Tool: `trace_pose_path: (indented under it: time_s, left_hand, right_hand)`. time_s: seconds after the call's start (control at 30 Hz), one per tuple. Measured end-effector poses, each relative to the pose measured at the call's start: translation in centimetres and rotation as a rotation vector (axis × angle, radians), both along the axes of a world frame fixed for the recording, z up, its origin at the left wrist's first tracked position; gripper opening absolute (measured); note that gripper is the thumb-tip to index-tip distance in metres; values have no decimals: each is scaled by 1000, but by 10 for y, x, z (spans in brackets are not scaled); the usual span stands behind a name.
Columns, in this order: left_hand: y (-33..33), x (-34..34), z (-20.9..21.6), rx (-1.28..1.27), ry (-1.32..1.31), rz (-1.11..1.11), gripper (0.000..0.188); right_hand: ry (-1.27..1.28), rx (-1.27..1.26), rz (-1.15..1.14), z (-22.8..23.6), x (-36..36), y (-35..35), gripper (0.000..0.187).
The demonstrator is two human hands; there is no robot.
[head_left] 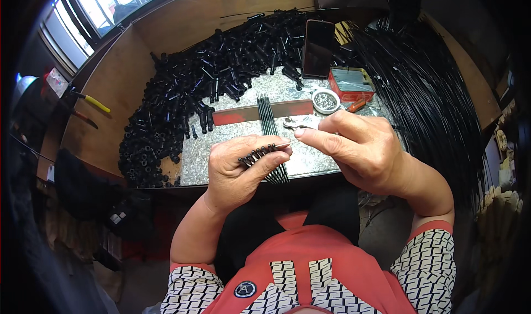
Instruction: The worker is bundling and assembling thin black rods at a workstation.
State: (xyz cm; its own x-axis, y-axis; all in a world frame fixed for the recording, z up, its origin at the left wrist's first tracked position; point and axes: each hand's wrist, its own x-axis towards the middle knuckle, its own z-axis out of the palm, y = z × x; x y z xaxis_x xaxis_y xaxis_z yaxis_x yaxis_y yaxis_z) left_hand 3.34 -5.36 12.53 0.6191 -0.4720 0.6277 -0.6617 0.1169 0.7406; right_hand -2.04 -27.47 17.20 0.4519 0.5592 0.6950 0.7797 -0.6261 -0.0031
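My left hand [235, 162] is closed over the middle of the slab, its thumb and fingers pressing a row of several small black round-ended pieces [258, 155]. A thin pale tip sticks out past its fingertips. Close by on the right, my right hand [362, 148] is closed on a small silvery metal tool [304, 123] with a notched end; its exact kind is unclear. Thin dark rods [266, 115] lie side by side across a reddish-brown bar [235, 115] and pass below my left hand. Whether the black pieces join these rods is hidden.
A big heap of black tubular parts [221, 65] covers the back and left of the speckled slab [193, 162]. Behind stand an upright phone [318, 48], a red box [351, 84] and a white round dish [325, 101]. Long black rods [420, 87] fill the right.
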Motion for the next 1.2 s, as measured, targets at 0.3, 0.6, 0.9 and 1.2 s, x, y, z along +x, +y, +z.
trace_pose_path:
  time_s: [0.3,0.6,0.9,1.2]
  left_hand:
    - [-1,2,-1,3,-46,-33,16]
    - [-5,4,3,42,-128,-56,21]
    - [-3,7,-3,70,-243,-24,32]
    - [-1,9,-4,87,-400,20,45]
  right_hand:
    - [78,-46,-26,5,-6,3,46]
    - [94,-39,-54,11,-6,-2,27]
    - [-31,-109,0,21,-7,2,35]
    - [58,-98,31,26,-4,6,28]
